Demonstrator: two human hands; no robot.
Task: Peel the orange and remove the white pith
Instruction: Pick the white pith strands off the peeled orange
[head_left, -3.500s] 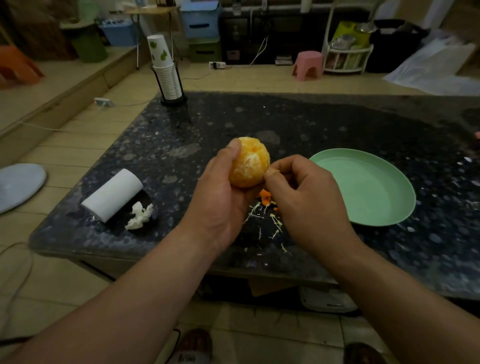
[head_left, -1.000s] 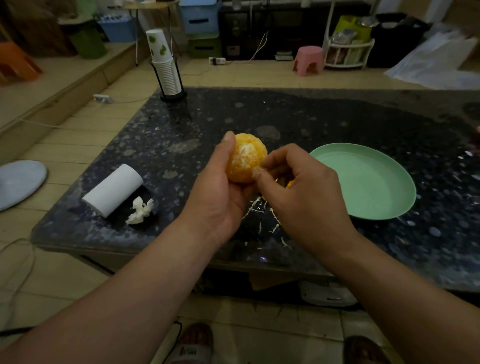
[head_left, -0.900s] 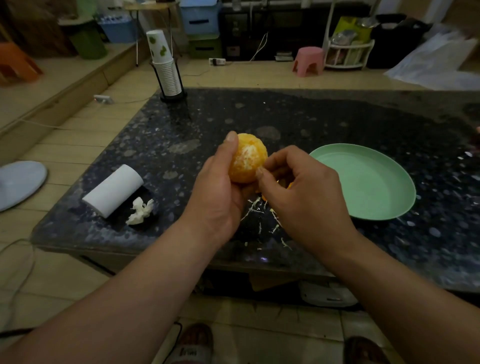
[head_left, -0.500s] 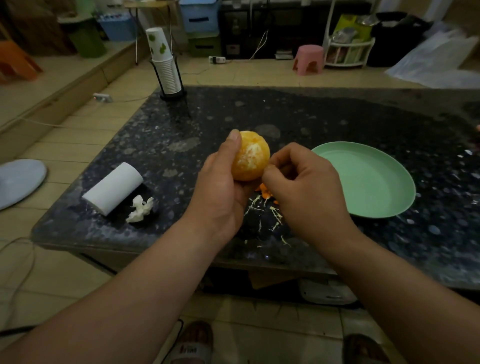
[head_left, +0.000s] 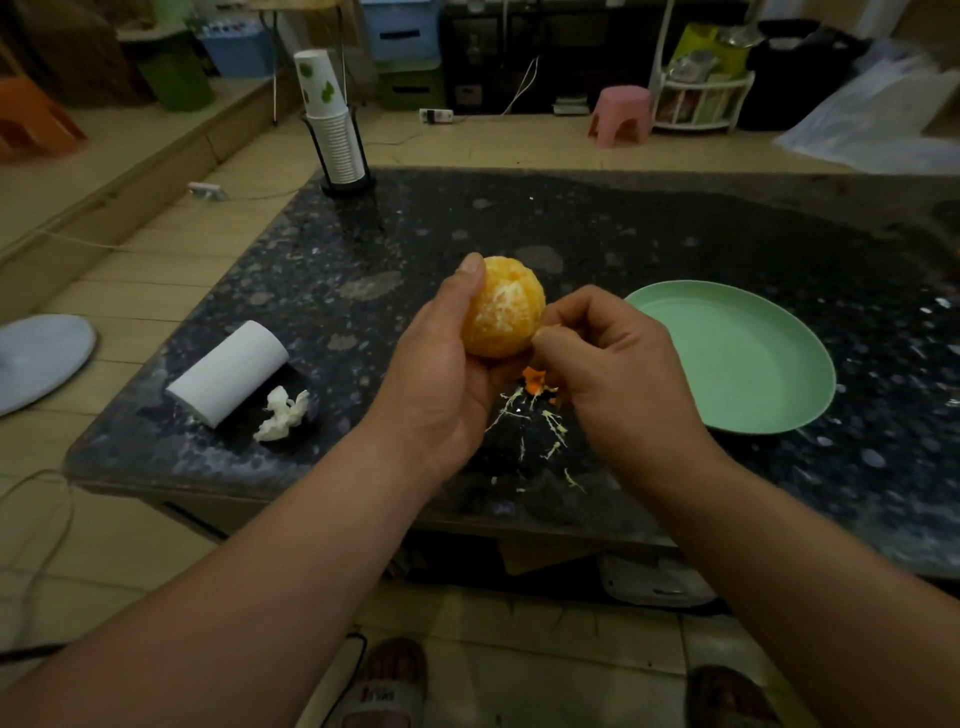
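Head view: holds the orange over the bench in the left grip, curled round it. Pinches a bit of pith on its right side with the right grip. Looks peeled; picking pith now. Next needs a soft pull.

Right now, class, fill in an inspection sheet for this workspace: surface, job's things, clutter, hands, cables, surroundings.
Surface: dark speckled stone table, pale smudges.
Job's things: peeled orange, white pith patches left; green plate on the table.
Clutter: pith and peel scraps, paper roll, crumpled tissue, cup stack.
Hands: left hand holds the orange; right hand pinches a pith strand on it.
Cables: power strip with white cable on far floor.
Surroundings: pink stool, storage bins.
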